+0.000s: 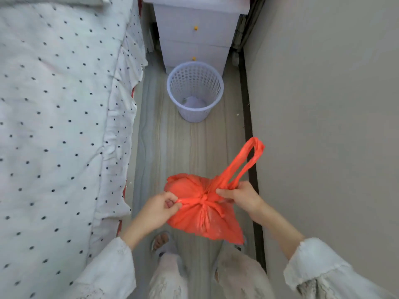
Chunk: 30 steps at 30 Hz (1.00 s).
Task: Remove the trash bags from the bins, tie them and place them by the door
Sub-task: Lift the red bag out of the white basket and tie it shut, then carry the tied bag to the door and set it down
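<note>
Bed [54,126] left, wall [323,104] right; bin [195,91] on floor [183,152] before drawers [195,35].

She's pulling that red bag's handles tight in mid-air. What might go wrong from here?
Three risks, judging by this view:
1. The thin red bag is held up only by its handles; a hard pull by the left hand and right hand might tear them.
2. The knot looks single and might loosen.
3. If it slips, the bag drops near her feet.
</note>
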### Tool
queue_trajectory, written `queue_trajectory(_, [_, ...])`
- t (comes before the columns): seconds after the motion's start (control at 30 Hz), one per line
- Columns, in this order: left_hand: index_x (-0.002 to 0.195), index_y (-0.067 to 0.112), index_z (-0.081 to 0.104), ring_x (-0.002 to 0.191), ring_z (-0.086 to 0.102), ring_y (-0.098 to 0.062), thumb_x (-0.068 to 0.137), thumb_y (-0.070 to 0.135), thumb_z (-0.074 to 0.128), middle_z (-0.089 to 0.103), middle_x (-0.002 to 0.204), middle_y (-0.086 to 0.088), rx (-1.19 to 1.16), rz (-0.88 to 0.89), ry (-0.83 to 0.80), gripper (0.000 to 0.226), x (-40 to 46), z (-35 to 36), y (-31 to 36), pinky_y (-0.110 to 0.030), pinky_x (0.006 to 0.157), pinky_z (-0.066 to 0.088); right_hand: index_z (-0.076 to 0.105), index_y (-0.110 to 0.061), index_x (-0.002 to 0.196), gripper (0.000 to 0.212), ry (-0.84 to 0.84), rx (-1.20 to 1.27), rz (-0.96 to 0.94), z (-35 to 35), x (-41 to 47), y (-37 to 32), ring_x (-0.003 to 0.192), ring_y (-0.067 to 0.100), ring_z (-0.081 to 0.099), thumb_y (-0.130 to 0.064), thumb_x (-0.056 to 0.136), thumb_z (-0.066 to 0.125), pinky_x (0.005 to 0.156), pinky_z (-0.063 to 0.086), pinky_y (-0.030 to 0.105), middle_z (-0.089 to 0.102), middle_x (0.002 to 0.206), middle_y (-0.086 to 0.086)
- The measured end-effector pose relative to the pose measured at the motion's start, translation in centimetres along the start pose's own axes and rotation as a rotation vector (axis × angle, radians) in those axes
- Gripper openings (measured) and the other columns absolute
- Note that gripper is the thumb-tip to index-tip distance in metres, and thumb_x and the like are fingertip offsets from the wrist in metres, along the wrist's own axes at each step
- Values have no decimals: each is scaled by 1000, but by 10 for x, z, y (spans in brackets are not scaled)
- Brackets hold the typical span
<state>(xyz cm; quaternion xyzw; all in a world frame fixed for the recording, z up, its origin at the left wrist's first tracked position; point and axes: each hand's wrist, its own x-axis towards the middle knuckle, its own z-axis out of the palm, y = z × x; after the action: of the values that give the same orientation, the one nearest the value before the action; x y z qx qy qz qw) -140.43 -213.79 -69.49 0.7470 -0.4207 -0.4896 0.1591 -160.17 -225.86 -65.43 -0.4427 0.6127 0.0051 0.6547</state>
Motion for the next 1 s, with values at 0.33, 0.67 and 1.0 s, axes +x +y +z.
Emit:
queue_trajectory(0.33, [72,33,52,71,52,-9,84,20,62,56,75,9,-6,98,-11,20,-130,-108,149,-21,71,40,67,3,98,19,121,213,-67,-15,-210,-105,69,19,64,-5,80,66,68,54,24,68,80,9])
queue_trajectory(0.67, [82,26,57,79,55,-11,86,12,57,59,80,9,224,438,-207,14,-198,-133,246,1,65,36,70,-15,68,8,508,373,-154,-16,-360,-75,78,23,68,-11,75,71,80,52,37,72,80,11])
queue_trajectory(1.0, [81,33,56,74,57,-5,88,16,54,63,81,11,563,860,-642,19,-315,-7,326,-20,80,44,68,-16,60,15,903,655,-18,27,-528,77,62,11,61,-14,74,72,70,50,31,66,62,-3])
